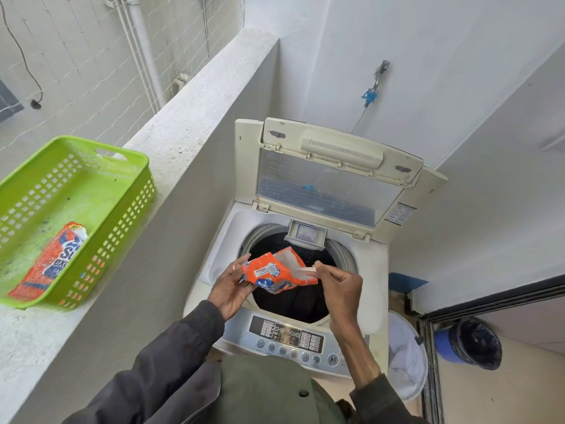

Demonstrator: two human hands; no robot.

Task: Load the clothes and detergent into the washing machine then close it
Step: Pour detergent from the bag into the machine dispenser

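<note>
L hand [230, 289] grips sachet [272, 272] from below; R hand [342, 286] pinches its torn white edge, prob. to widen the mouth. Drum [345, 255] sits directly under both, so powder lands on clothes [296, 304]. Lid [330, 175] up, beyond hands.

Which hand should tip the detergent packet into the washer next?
Left, probably. The left hand holds the packet over the open drum; the right hand only pinches its torn white strip.

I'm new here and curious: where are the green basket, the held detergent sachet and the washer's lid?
green basket [70, 191]: head view, bare floor.
detergent sachet [266, 267]: head view, orange front.
lid [318, 185]: head view, clear window.
</note>
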